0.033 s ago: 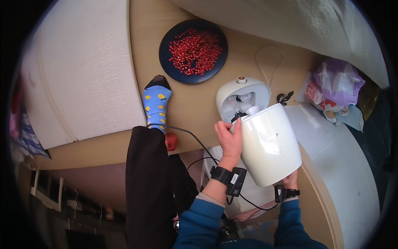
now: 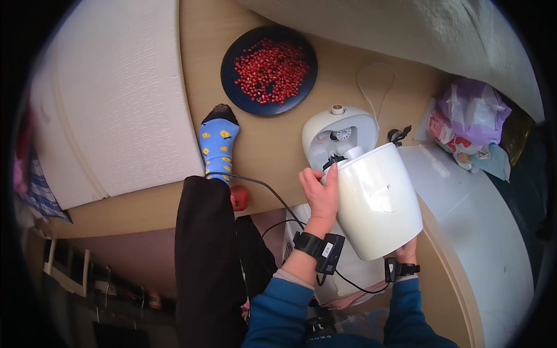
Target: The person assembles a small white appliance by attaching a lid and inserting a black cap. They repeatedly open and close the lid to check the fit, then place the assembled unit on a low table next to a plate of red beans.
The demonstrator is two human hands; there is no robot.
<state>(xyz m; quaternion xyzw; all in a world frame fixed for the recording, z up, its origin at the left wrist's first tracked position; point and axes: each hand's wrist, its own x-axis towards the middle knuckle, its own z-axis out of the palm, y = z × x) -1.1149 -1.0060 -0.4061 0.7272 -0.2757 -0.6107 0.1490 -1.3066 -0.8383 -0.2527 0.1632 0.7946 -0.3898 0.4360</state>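
Note:
Both hands hold a glossy white humidifier tank, tilted, over the table's front edge. My left hand grips its upper left edge, with the thumb along the side and fingers bent near a black ribbed cap. At the lower right end, my right hand holds the tank from below; most of its fingers are hidden behind it. Just beyond lies the white humidifier base, with a silver-rimmed knob on top and its hollow inside facing me. Whether tank and base touch cannot be told.
A dark plate of pomegranate seeds lies on the wooden table. My foot in a blue sock rests there, beside a pomegranate. A white foam block lies left; purple and white bags sit right.

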